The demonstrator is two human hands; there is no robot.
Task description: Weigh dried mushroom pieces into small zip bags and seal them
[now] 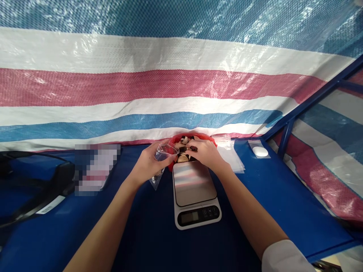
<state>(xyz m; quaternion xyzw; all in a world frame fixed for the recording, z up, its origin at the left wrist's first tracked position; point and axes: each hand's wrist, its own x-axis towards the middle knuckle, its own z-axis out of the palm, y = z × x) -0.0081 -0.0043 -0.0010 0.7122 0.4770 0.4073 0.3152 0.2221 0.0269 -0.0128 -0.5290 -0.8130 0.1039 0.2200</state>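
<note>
My left hand (147,160) grips a small clear plastic bag (166,150), keeping its mouth spread beside the red bag. Some pieces show dimly in the lower part of the clear bag. The red plastic bag (172,166) lies behind the scale, full of tan, white and dark pieces (183,158) that look like dried mushrooms or pebbles; I cannot tell which. Over these pieces my right hand (205,152) has its fingers bent and closed, and what they pinch is partly hidden. Just in front stands a white digital kitchen scale (195,185) with nothing on its plate.
Flat clear plastic bags (231,155) are stacked right of the red bag. Farther right, a white rounded object (260,151) rests on a clear packet. On the left are a blurred-out item (98,170) and a black strap-like device (53,192). A striped tarpaulin (170,87) closes off the back.
</note>
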